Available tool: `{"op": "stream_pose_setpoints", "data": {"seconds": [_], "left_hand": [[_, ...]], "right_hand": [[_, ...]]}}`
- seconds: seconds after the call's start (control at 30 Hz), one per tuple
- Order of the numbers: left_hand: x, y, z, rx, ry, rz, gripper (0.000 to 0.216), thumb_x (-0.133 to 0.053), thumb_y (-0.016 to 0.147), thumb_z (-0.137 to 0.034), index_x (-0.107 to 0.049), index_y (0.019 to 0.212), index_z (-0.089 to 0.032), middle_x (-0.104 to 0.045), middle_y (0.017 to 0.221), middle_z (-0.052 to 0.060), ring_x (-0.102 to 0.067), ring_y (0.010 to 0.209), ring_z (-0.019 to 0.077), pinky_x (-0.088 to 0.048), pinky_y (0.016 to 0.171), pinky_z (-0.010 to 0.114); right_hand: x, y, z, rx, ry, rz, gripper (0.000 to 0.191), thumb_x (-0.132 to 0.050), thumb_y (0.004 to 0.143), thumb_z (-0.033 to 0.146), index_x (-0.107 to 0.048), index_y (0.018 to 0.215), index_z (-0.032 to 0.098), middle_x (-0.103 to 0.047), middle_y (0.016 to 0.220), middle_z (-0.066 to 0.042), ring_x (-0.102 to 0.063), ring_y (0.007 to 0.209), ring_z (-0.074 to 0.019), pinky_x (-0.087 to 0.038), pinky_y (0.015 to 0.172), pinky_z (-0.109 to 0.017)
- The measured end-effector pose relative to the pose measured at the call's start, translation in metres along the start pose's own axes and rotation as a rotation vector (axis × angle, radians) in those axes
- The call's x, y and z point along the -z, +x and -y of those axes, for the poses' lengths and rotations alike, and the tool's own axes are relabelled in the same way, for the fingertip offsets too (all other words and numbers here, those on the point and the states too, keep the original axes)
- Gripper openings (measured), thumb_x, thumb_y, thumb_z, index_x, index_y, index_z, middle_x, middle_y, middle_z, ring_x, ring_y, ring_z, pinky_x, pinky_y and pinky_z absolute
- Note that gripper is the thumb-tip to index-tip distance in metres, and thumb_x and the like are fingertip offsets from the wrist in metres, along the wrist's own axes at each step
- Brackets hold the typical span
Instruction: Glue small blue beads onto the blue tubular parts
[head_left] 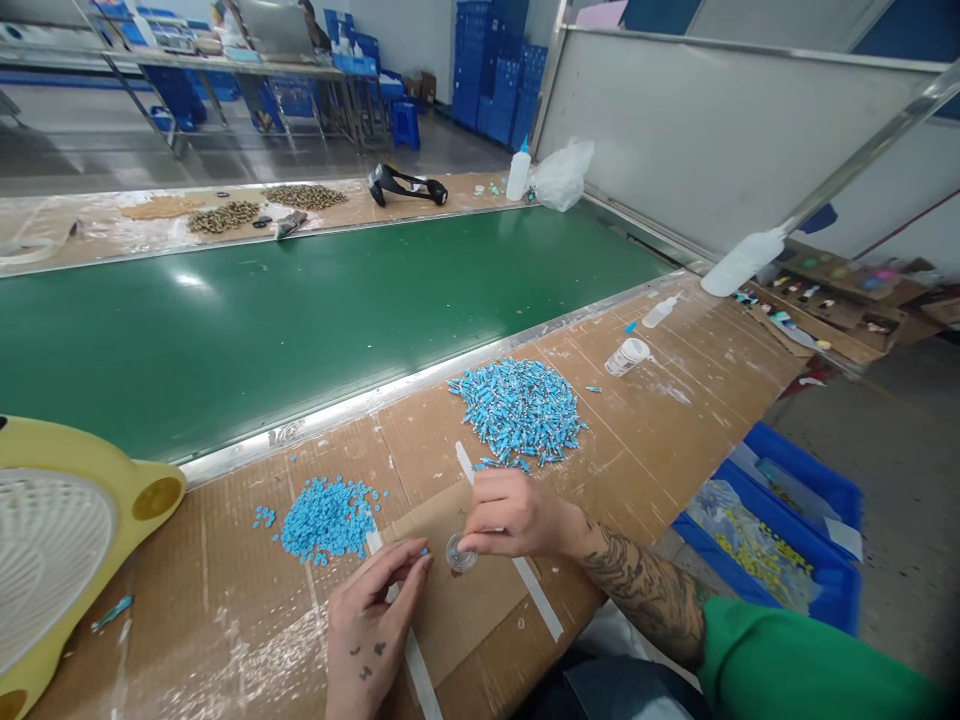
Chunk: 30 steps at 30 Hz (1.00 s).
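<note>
My left hand [379, 620] is closed in a pinch, with a small blue disc [425, 551] at its fingertips. Just to its right, a small clear round dish [459, 556] sits on a cardboard sheet [480, 625]. My right hand [517, 515] is closed over the dish's edge; whatever its fingers hold is hidden. Behind the left hand lies a pile of small blue discs [328, 520]. A larger heap of thin blue pieces with pale tips [519, 412] lies beyond the right hand.
A green conveyor belt [322, 320] runs behind the cardboard-covered bench. A yellow fan-like object [142, 500] stands at left. On the right are a white cup [627, 357], a small squeeze bottle [660, 311] and a larger bottle [742, 263]. Blue bins [844, 590] stand below the bench's right edge.
</note>
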<state>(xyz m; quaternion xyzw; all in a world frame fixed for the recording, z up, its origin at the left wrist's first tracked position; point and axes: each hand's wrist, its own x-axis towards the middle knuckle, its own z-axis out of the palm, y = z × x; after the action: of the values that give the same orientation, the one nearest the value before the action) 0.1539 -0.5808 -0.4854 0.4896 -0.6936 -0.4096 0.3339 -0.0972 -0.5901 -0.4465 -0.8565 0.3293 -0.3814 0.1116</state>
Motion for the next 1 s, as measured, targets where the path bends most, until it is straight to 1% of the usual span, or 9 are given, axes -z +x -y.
{"op": "stream_pose_setpoints", "data": {"seconds": [0.1, 0.23, 0.33, 0.4, 0.47, 0.6, 0.73, 0.87, 1.0], "left_hand": [[0.001, 0.0, 0.0, 0.027, -0.023, -0.008, 0.02, -0.07, 0.088, -0.044, -0.08, 0.096, -0.029, -0.078, 0.099, 0.001, -0.073, 0.087, 0.0183, -0.057, 0.077, 0.025], [0.0, -0.001, 0.002, 0.077, -0.064, -0.015, 0.023, -0.07, 0.087, -0.047, -0.081, 0.097, -0.029, -0.078, 0.101, 0.002, -0.073, 0.091, 0.0205, -0.058, 0.079, 0.028], [-0.001, -0.003, 0.005, 0.114, -0.083, -0.018, 0.025, -0.071, 0.086, -0.048, -0.081, 0.099, -0.029, -0.077, 0.105, 0.003, -0.072, 0.095, 0.0214, -0.059, 0.082, 0.029], [-0.002, -0.003, 0.007, 0.134, -0.094, -0.023, 0.025, -0.072, 0.086, -0.049, -0.08, 0.1, -0.03, -0.077, 0.106, 0.003, -0.072, 0.096, 0.0215, -0.059, 0.082, 0.029], [-0.002, -0.002, 0.008, 0.143, -0.102, -0.026, 0.026, -0.072, 0.085, -0.049, -0.081, 0.099, -0.029, -0.077, 0.105, 0.003, -0.072, 0.095, 0.0216, -0.059, 0.081, 0.029], [-0.002, -0.002, 0.007, 0.127, -0.127, -0.036, 0.026, -0.073, 0.084, -0.049, -0.081, 0.098, -0.028, -0.078, 0.102, 0.003, -0.073, 0.091, 0.0211, -0.06, 0.08, 0.029], [-0.002, -0.003, 0.005, 0.133, -0.139, -0.061, 0.024, -0.073, 0.084, -0.048, -0.081, 0.097, -0.028, -0.078, 0.102, 0.003, -0.073, 0.091, 0.0202, -0.059, 0.08, 0.028], [-0.001, -0.002, -0.001, 0.147, -0.137, -0.063, 0.026, -0.073, 0.084, -0.049, -0.081, 0.096, -0.027, -0.077, 0.101, 0.004, -0.073, 0.089, 0.0212, -0.059, 0.075, 0.028], [-0.001, -0.001, -0.005, 0.129, -0.122, -0.071, 0.026, -0.072, 0.084, -0.049, -0.081, 0.094, -0.026, -0.078, 0.098, 0.004, -0.072, 0.089, 0.0218, -0.059, 0.077, 0.03]], "right_hand": [[0.0, -0.009, -0.007, -0.042, -0.056, 0.082, 0.033, -0.063, 0.097, 0.04, -0.07, 0.077, 0.015, -0.061, 0.069, -0.002, -0.05, 0.069, -0.0148, -0.036, 0.067, -0.03], [0.015, -0.007, -0.022, -0.301, -0.113, 0.089, 0.024, -0.061, 0.098, 0.032, -0.072, 0.088, 0.014, -0.066, 0.079, -0.003, -0.056, 0.079, -0.0154, -0.041, 0.076, -0.029], [0.022, 0.0, -0.035, -0.447, -0.311, 0.28, 0.016, -0.062, 0.097, 0.027, -0.072, 0.093, 0.015, -0.068, 0.09, -0.005, -0.058, 0.091, -0.0181, -0.042, 0.085, -0.03], [0.021, 0.003, -0.042, -0.463, -0.404, 0.418, 0.015, -0.065, 0.094, 0.028, -0.073, 0.094, 0.015, -0.066, 0.091, -0.005, -0.057, 0.095, -0.0206, -0.042, 0.085, -0.032], [0.017, 0.006, -0.047, -0.448, -0.435, 0.482, 0.016, -0.066, 0.093, 0.029, -0.073, 0.093, 0.015, -0.066, 0.092, -0.006, -0.056, 0.095, -0.0216, -0.042, 0.084, -0.033], [0.008, 0.011, -0.05, -0.453, -0.474, 0.516, 0.02, -0.058, 0.097, 0.026, -0.07, 0.088, 0.013, -0.066, 0.094, -0.008, -0.057, 0.095, -0.0208, -0.041, 0.084, -0.032], [0.009, 0.015, -0.048, -0.45, -0.488, 0.566, 0.021, -0.055, 0.099, 0.025, -0.07, 0.088, 0.014, -0.067, 0.093, -0.007, -0.058, 0.094, -0.0198, -0.041, 0.085, -0.032], [0.017, 0.014, -0.042, -0.449, -0.505, 0.617, 0.015, -0.059, 0.095, 0.024, -0.069, 0.089, 0.014, -0.067, 0.094, -0.008, -0.058, 0.095, -0.0222, -0.042, 0.085, -0.033], [0.021, 0.013, -0.038, -0.479, -0.533, 0.657, 0.012, -0.059, 0.091, 0.017, -0.069, 0.086, 0.013, -0.067, 0.092, -0.01, -0.06, 0.094, -0.0237, -0.042, 0.081, -0.034]]}}
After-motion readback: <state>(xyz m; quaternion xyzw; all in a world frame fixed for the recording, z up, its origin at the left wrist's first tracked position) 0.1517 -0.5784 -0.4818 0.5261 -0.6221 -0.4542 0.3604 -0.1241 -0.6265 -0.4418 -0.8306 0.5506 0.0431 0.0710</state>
